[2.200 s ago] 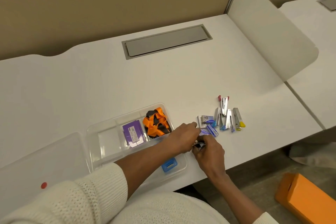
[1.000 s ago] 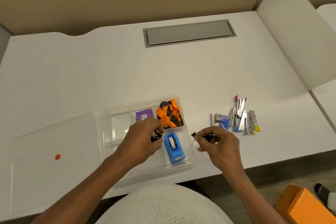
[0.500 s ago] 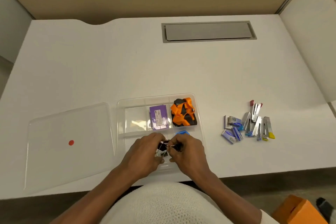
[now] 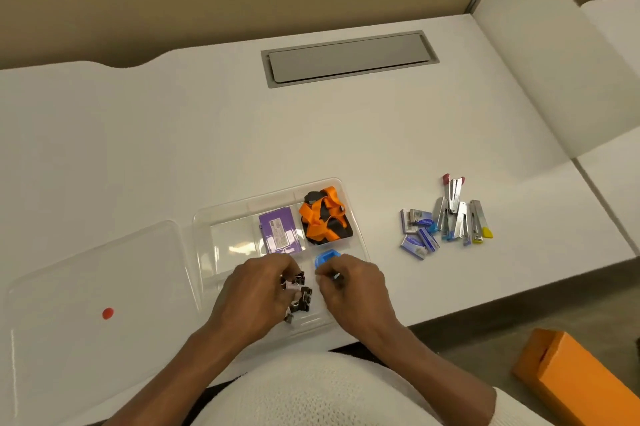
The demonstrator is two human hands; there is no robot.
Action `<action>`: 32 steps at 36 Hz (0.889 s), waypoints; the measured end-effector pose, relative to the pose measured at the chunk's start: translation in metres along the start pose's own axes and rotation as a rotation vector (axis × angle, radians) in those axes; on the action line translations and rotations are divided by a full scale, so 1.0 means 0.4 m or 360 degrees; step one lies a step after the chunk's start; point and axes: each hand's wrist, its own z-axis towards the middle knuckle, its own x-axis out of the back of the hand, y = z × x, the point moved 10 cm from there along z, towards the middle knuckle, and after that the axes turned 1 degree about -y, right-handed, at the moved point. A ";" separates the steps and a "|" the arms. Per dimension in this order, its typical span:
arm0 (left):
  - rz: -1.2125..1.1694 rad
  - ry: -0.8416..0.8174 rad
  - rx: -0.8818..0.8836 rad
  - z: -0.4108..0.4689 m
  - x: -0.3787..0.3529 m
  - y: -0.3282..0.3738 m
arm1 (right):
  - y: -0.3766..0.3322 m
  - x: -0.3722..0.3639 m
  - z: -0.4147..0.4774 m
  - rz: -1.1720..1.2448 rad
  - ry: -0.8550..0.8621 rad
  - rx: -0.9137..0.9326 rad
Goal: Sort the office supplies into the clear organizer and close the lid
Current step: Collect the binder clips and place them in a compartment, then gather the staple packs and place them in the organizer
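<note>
I have both hands together over the clear organizer on the desk, left hand and right hand each pinching black binder clips low over the front compartment, presumably so they drop in without scattering.

Organizer on desk: lid left of it, staplers and staple boxes right, binder clips inside, near side.

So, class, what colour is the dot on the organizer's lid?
Red, seen in the head view: the dot on the clear lid.
</note>
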 end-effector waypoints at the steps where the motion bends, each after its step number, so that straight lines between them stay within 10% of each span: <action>1: 0.0004 0.0001 -0.0024 0.009 0.002 0.019 | 0.020 0.024 0.001 0.0047 0.0075 -0.0030; 11: 0.0183 -0.0009 -0.0549 0.179 -0.034 0.301 | 0.300 0.247 -0.013 -0.0041 0.0835 -0.0264; 32: 0.0598 -0.0302 -0.1089 0.427 -0.324 0.552 | 0.476 0.225 0.015 -0.0301 0.0852 -0.0195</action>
